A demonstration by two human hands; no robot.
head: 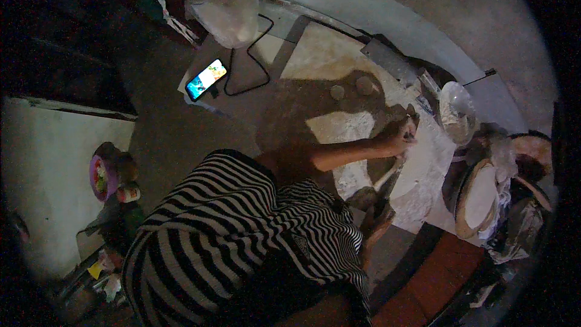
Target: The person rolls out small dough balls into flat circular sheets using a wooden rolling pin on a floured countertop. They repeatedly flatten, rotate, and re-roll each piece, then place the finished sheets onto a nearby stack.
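Observation:
A white, flour-dusted work surface [420,181] lies before me, partly in shadow. My left hand [408,129] is stretched out over it, fingers bent; whether it grips anything is too dim to tell. Nearer my striped clothing, my right hand [381,218] is low at the surface's edge, blurred and partly in shadow. Between the hands a pale, slender stick [388,176] slants across the surface; its contact with either hand is unclear. Two small, round, pale lumps, which look like dough, [337,92] [364,85] rest in the shadow beyond my left arm.
A clear bowl with white powder [455,113] and a round, pale-topped container [481,197] stand at the right. A lit phone [206,79] lies near a black cable [268,66] and a large translucent container [227,13]. Far left is a pink bowl [97,177].

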